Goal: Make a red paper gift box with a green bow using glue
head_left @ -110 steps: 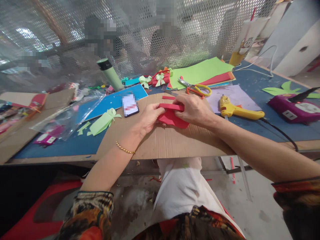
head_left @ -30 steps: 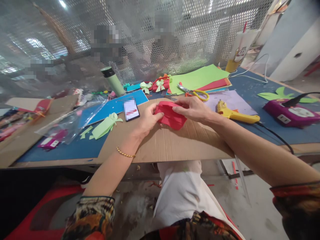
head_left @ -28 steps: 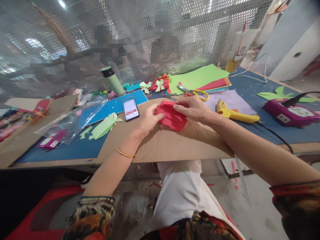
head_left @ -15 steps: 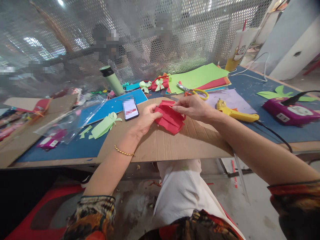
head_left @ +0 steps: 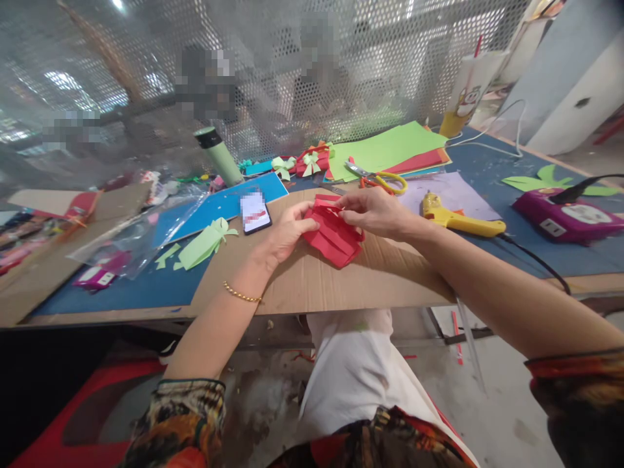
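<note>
A folded red paper piece [head_left: 335,239] is held between my two hands over a sheet of brown cardboard [head_left: 302,286]. My left hand [head_left: 291,229] pinches its left edge between thumb and fingers. At its upper right edge, my right hand [head_left: 366,211] has its fingers closed on the paper. Creases run across the red surface, and its top side is partly folded over. To the left of my left hand lies a phone [head_left: 255,213] with a lit screen. Scissors with yellow and orange handles [head_left: 377,179] rest just behind my right hand.
A yellow glue gun [head_left: 461,221] and a purple box [head_left: 568,214] with a cable are on the right. Green paper sheets [head_left: 390,153] and a drink cup [head_left: 468,94] stand farther back. On the left are a green bottle [head_left: 218,156], cut green paper [head_left: 202,246] and a plastic bag [head_left: 141,227].
The red paper has tilted a little, its lower edge shifting slightly down and right. Both hands keep their hold, with my right hand's fingers moved slightly.
</note>
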Demonstrator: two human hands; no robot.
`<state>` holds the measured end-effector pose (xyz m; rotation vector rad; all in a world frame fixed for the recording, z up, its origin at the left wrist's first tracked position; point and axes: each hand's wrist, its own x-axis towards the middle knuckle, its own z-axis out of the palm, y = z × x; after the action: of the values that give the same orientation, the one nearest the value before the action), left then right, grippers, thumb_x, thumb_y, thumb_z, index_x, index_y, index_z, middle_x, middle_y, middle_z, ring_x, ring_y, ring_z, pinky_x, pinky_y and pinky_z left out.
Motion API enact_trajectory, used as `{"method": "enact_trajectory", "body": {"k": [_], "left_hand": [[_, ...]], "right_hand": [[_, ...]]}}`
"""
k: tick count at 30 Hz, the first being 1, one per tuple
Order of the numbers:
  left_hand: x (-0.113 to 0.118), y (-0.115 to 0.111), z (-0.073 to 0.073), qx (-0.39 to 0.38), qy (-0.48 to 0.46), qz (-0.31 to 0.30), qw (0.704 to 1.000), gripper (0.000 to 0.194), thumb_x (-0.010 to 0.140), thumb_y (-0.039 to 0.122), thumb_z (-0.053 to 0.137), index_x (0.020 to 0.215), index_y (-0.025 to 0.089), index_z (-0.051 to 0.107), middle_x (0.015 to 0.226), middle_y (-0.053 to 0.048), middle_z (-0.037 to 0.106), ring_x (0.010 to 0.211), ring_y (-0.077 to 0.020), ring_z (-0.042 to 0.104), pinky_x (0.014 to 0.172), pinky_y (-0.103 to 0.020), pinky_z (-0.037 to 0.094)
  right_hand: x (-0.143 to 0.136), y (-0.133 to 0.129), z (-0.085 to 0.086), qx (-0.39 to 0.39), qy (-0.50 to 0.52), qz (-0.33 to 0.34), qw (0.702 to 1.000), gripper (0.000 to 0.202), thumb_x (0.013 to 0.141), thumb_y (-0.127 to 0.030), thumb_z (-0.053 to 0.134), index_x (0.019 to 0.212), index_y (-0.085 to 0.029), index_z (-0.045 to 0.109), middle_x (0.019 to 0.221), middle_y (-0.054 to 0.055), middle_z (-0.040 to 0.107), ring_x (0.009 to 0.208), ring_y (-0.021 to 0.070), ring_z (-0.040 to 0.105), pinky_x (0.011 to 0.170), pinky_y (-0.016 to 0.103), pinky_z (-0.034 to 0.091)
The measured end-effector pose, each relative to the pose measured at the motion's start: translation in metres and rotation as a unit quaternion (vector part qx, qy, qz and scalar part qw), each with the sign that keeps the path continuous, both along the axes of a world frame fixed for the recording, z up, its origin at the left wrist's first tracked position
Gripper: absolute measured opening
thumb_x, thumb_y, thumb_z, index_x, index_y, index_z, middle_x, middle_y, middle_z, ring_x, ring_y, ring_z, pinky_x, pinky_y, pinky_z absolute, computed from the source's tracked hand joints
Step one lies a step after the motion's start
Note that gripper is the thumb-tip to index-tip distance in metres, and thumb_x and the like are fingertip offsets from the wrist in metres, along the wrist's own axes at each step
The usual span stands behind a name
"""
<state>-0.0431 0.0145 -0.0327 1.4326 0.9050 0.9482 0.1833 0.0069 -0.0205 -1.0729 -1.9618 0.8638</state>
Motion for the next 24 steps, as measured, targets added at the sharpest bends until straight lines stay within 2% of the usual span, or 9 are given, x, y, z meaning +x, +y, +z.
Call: {"method": "enact_trajectory", "body": {"k": [2, 5, 8, 11, 14, 17, 20, 24], "left_hand": [[0.0013, -0.0017, 0.0011, -0.005, -0.002, -0.014, 1.0, 0.039, 0.068, 0.015, 0.077, 0.107, 0.017, 0.079, 0.103, -0.004, 0.081, 0.092, -0.018, 0.071, 0.084, -0.029, 0.055], [0.003, -0.0038, 0.0021, -0.012, -0.006, -0.037, 0.999, 0.042, 0.069, 0.015, 0.078, 0.111, 0.017, 0.081, 0.106, -0.005, 0.082, 0.093, -0.0189, 0.073, 0.084, -0.03, 0.056], [0.0033, -0.0043, 0.002, -0.016, -0.006, -0.037, 0.999, 0.042, 0.07, 0.014, 0.078, 0.111, 0.016, 0.081, 0.107, -0.007, 0.082, 0.094, -0.0192, 0.073, 0.084, -0.03, 0.055], [0.0025, -0.0035, 0.002, -0.014, -0.005, -0.029, 0.999, 0.042, 0.069, 0.013, 0.077, 0.111, 0.015, 0.081, 0.105, -0.007, 0.083, 0.092, -0.0185, 0.073, 0.084, -0.03, 0.055], [0.0024, -0.0037, 0.0034, -0.009, 0.002, -0.016, 1.0, 0.039, 0.068, 0.015, 0.075, 0.107, 0.016, 0.081, 0.102, -0.007, 0.083, 0.089, -0.0185, 0.072, 0.081, -0.03, 0.055], [0.0038, -0.006, 0.0065, -0.015, 0.001, -0.014, 1.0, 0.04, 0.064, 0.017, 0.073, 0.104, 0.016, 0.08, 0.099, -0.005, 0.082, 0.088, -0.0193, 0.072, 0.08, -0.03, 0.054], [0.0056, -0.0086, 0.0094, -0.018, -0.011, -0.03, 0.999, 0.043, 0.061, 0.018, 0.073, 0.103, 0.017, 0.079, 0.099, -0.005, 0.081, 0.089, -0.02, 0.073, 0.081, -0.031, 0.055], [0.0055, -0.0091, 0.0095, -0.023, 0.001, -0.025, 0.999, 0.042, 0.061, 0.019, 0.074, 0.103, 0.018, 0.08, 0.098, -0.004, 0.081, 0.086, -0.0191, 0.071, 0.076, -0.03, 0.053]], "right_hand": [[-0.0003, -0.0008, 0.0016, 0.009, -0.023, -0.006, 1.0, 0.015, 0.084, -0.022, 0.065, 0.091, -0.017, 0.077, 0.074, -0.001, 0.068, 0.067, 0.0125, 0.058, 0.064, 0.027, 0.044], [0.0004, -0.001, 0.0032, 0.028, -0.054, -0.015, 0.998, 0.017, 0.088, -0.024, 0.063, 0.092, -0.017, 0.077, 0.068, -0.002, 0.062, 0.068, 0.0132, 0.056, 0.066, 0.028, 0.041], [0.0018, -0.0014, 0.0034, 0.037, -0.062, -0.003, 0.997, 0.021, 0.094, -0.034, 0.064, 0.092, -0.017, 0.077, 0.066, -0.003, 0.058, 0.067, 0.0133, 0.053, 0.066, 0.029, 0.039], [0.003, -0.0021, 0.0026, 0.038, -0.038, 0.016, 0.998, 0.034, 0.097, -0.05, 0.067, 0.091, -0.017, 0.076, 0.069, -0.002, 0.06, 0.068, 0.0124, 0.052, 0.065, 0.029, 0.038], [0.0031, -0.0018, 0.0007, 0.03, 0.008, 0.036, 0.999, 0.043, 0.091, -0.061, 0.077, 0.092, -0.017, 0.075, 0.074, -0.001, 0.065, 0.069, 0.0122, 0.053, 0.062, 0.028, 0.039], [0.002, -0.0009, -0.0013, -0.006, 0.073, 0.052, 0.996, 0.049, 0.083, -0.064, 0.087, 0.086, -0.018, 0.07, 0.076, 0.0, 0.065, 0.068, 0.0124, 0.054, 0.059, 0.027, 0.041], [-0.0001, -0.0018, -0.0017, -0.081, 0.115, 0.068, 0.988, 0.046, 0.082, -0.058, 0.09, 0.079, -0.02, 0.064, 0.071, 0.0, 0.062, 0.063, 0.0119, 0.053, 0.055, 0.027, 0.042], [-0.003, -0.0061, 0.0009, -0.14, 0.139, 0.053, 0.979, 0.024, 0.077, -0.026, 0.087, 0.08, -0.021, 0.063, 0.072, 0.0, 0.065, 0.063, 0.0125, 0.056, 0.054, 0.025, 0.043]]}}
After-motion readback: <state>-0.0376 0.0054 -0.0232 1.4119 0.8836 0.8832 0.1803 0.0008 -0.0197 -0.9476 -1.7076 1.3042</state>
